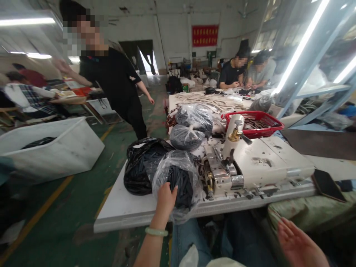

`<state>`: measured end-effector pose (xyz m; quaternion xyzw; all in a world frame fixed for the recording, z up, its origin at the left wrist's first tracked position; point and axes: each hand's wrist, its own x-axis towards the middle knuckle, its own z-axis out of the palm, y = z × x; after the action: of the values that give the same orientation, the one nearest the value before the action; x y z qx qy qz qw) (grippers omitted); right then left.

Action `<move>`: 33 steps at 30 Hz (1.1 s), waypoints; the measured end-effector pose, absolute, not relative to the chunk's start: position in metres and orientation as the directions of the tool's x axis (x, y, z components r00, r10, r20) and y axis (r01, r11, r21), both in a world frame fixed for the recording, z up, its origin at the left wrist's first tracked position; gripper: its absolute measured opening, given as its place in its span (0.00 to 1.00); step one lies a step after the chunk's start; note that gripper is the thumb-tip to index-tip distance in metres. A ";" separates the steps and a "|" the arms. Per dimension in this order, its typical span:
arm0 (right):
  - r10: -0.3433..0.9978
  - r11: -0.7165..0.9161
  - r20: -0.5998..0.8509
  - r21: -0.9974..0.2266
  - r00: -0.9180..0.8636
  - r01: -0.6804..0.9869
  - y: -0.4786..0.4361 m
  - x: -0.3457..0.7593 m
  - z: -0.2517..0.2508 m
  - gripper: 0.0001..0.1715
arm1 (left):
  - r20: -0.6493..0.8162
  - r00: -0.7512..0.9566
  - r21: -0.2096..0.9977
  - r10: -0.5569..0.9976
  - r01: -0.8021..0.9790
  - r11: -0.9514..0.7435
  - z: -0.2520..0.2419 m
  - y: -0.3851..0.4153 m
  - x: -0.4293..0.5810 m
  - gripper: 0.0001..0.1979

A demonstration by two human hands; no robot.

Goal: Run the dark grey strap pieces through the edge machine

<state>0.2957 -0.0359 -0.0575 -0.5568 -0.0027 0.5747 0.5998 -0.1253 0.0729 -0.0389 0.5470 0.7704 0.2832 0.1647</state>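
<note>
While the left hand [166, 196] reaches into a transparent bag [197, 189], the right hand [302, 244] is open

Because the transparent bag sits at the front border of the white table [112, 209], in the lower middle of the frame, its loose plastic hangs a little over this edge. Its mouth faces the wearer and shows many dark strips [184, 185]. The left hand, with a pale bangle [156, 232] on the wrist, is half curled at the left part of this mouth, thumb and fingertips against the contents; whether it grips strips or only touches them, I cannot tell. The right hand, at the lower right and slightly blurred, is widely open, its fingers extended, and holds nothing that I can see. It is near a greenish cloth [302, 208], well apart from the bag.

A black bag [135, 174] stands on the left, touching the transparent one, and a metal machine [250, 167] is just beside on the right, so sideways room there is narrow. Behind are more filled plastic bags [189, 137] and a red basket [263, 132]. To the left of the black bag, bare tabletop continues to the corner. Beyond it, green floor [83, 200] lies open between the table and a white bin [80, 148]; a person in black [118, 79] is farther up this passage, in the upper left.
</note>
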 end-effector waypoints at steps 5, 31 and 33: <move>0.866 -0.444 -0.390 -0.887 -0.313 -0.124 0.016 0.165 -0.026 0.13 | -0.003 -0.361 0.461 0.932 0.827 0.322 -0.045 0.105 -0.110 0.22; 0.964 -0.005 -0.021 -0.998 -0.266 0.062 0.103 0.000 -0.041 0.11 | -0.225 -0.206 0.970 0.952 -0.141 0.198 -0.043 0.100 -0.129 0.20; 0.973 -0.006 -0.023 -0.997 -0.228 0.078 0.098 0.000 -0.041 0.14 | -0.279 -0.264 0.943 0.923 -0.257 0.211 -0.045 0.100 -0.118 0.19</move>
<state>0.0000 0.0981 -0.0409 -0.4617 -0.5693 0.5383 0.4159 -0.1180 0.1001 -0.0453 0.2927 0.5687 0.5556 0.5312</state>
